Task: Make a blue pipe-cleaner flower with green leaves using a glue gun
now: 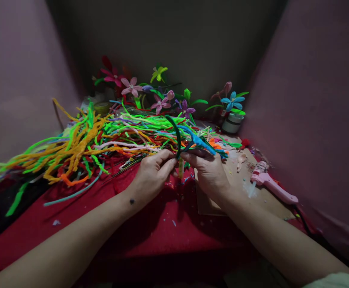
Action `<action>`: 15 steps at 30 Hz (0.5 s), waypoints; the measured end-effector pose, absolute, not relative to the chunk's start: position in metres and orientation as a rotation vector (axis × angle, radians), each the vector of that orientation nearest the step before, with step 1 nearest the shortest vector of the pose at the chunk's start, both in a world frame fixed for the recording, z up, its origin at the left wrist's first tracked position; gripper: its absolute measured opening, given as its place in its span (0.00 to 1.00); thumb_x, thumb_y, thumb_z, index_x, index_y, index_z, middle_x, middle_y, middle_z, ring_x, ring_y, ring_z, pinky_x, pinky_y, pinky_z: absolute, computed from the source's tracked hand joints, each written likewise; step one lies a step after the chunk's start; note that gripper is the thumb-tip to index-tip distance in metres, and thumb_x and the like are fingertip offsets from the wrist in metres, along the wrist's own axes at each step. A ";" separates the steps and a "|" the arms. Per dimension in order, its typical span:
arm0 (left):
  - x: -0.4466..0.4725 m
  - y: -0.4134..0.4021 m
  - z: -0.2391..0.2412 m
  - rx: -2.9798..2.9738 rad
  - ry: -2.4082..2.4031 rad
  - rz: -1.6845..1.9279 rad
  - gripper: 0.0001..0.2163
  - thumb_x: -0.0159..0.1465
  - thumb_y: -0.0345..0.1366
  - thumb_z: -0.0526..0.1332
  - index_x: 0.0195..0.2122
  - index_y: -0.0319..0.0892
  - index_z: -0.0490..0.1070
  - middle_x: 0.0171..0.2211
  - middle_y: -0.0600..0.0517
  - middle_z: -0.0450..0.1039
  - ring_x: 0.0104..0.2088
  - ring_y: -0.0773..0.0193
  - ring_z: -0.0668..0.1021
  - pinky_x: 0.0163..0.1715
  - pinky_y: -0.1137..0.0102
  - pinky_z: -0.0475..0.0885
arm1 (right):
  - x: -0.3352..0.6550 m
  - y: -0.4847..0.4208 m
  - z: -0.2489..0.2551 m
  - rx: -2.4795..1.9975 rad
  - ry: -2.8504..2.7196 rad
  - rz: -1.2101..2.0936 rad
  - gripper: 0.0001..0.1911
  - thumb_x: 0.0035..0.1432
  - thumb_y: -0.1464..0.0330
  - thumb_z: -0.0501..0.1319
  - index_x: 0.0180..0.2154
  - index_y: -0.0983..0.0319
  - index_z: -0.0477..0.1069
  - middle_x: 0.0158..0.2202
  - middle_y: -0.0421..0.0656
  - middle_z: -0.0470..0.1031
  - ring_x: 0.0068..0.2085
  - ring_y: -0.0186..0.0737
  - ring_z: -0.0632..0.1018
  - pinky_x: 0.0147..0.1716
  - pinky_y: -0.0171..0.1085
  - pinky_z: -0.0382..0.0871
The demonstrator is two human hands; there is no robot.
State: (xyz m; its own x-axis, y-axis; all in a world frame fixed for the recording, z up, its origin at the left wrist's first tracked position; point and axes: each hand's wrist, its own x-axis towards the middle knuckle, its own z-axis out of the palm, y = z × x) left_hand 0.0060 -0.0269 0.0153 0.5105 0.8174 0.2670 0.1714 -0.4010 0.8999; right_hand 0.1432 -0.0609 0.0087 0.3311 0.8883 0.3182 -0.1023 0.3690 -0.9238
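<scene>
My left hand [152, 174] pinches the lower end of a dark green pipe cleaner [176, 134] that arcs up and over between my hands. My right hand [208, 172] is closed around a blue pipe-cleaner flower piece [198, 140] whose tip points right and away from me. Both hands meet over a red cloth [150, 232], just in front of a big heap of loose pipe cleaners [96, 140] in green, orange, yellow and pink.
Finished pipe-cleaner flowers [162, 98] stand at the back, and a blue one [233, 102] sits in a small jar [232, 123]. A pink glue gun [272, 186] lies at the right on a brown cardboard sheet [240, 188]. Pink walls close in both sides.
</scene>
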 end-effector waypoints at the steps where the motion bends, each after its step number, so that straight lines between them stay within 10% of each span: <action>1: 0.006 -0.028 0.014 1.928 0.840 0.949 0.07 0.59 0.35 0.55 0.27 0.41 0.69 0.20 0.56 0.66 0.22 0.69 0.67 0.25 0.74 0.61 | 0.143 -0.061 0.008 -0.943 -1.013 0.807 0.03 0.45 0.69 0.66 0.27 0.59 0.77 0.27 0.39 0.78 0.32 0.39 0.76 0.38 0.40 0.70; 15: 0.008 -0.029 0.004 2.029 0.874 1.105 0.05 0.57 0.31 0.55 0.28 0.43 0.70 0.24 0.54 0.70 0.26 0.66 0.71 0.31 0.73 0.64 | 0.143 -0.063 0.003 -1.059 -1.156 0.623 0.04 0.48 0.68 0.64 0.24 0.59 0.76 0.24 0.37 0.75 0.29 0.37 0.72 0.35 0.37 0.67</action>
State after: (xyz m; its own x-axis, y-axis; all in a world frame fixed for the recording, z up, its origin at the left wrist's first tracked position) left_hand 0.0082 -0.0292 0.0039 0.4198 0.7964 0.4354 0.2398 -0.5600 0.7930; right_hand 0.1435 -0.0631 0.0034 0.3236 0.8470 0.4217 0.1132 0.4078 -0.9060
